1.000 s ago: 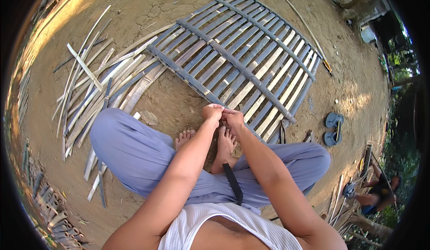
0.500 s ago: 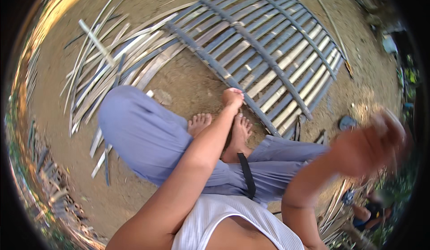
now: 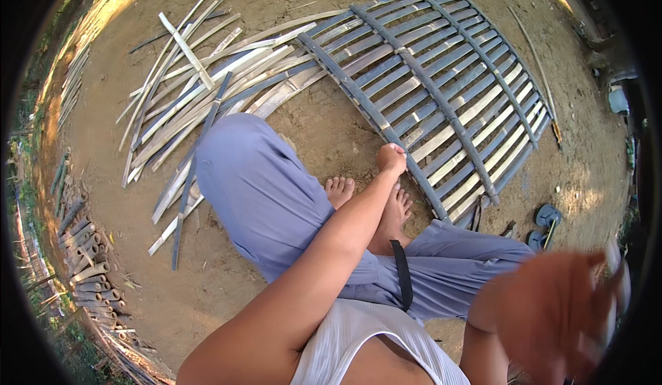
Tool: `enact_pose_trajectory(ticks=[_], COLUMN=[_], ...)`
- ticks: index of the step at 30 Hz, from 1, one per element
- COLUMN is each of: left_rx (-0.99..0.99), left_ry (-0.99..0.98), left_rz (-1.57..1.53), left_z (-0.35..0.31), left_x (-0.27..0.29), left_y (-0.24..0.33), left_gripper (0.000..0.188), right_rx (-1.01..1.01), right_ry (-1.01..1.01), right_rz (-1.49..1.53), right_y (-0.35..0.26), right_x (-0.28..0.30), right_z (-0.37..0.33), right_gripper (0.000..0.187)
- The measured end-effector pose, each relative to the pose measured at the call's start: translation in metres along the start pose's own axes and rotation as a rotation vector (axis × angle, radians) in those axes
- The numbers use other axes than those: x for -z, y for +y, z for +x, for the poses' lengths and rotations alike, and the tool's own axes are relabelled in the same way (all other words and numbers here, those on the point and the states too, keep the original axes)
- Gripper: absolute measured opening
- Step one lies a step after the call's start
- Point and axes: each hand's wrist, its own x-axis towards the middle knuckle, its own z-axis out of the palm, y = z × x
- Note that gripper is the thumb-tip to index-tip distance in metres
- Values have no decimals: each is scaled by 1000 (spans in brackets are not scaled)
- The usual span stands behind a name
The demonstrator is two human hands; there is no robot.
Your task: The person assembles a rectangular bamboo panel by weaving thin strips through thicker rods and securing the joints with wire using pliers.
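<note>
A bamboo lattice panel [image 3: 449, 113] of dark and pale slats lies on the ground in front of me, with dark poles crossing the slats. My left hand [image 3: 392, 159] is closed at the panel's near rail, touching it. What its fingers hold, if anything, is hidden. At the lower right, my right hand [image 3: 548, 316] is raised close to the camera and smeared by motion. A blurred greyish shape shows beside its fingers, too unclear to name. My bare feet [image 3: 396, 209] rest on the dirt just short of the rail.
Loose split bamboo strips [image 3: 186, 116] lie heaped on the left. Cut bamboo tubes [image 3: 93, 275] are piled at the far left edge. A pair of sandals [image 3: 548, 216] sits right of the panel, and a thin pole [image 3: 534, 61] lies along its far right side.
My right hand has come down and a little left, still blurred. The left hand stays at the panel's rail. The whole view has shifted, so the ground scene appears farther right.
</note>
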Motion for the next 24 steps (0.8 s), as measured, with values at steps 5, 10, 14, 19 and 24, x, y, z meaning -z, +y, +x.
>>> enact_pose_trajectory(ticks=[5, 10, 14, 19, 24], left_rx=[1, 48, 69, 62, -39], left_ry=[-14, -71, -21, -73, 54], left_rz=[-77, -91, -31, -21, 45], left_z=[5, 2, 1, -13, -15], left_x=[-8, -7, -8, -5, 2], left_y=[-1, 2, -3, 12, 6], left_gripper=[6, 9, 8, 8, 13], right_rx=[-190, -155, -286, -464, -739], right_ry=[-928, -1736, -1830, -1785, -1702], right_rz=[-432, -720, -701, -741, -658], right_y=[172, 212, 224, 231, 234], right_x=[-15, -9, -19, -13, -18], right_z=[-151, -247, -251, -266, -259], right_gripper=[29, 18, 15, 15, 20])
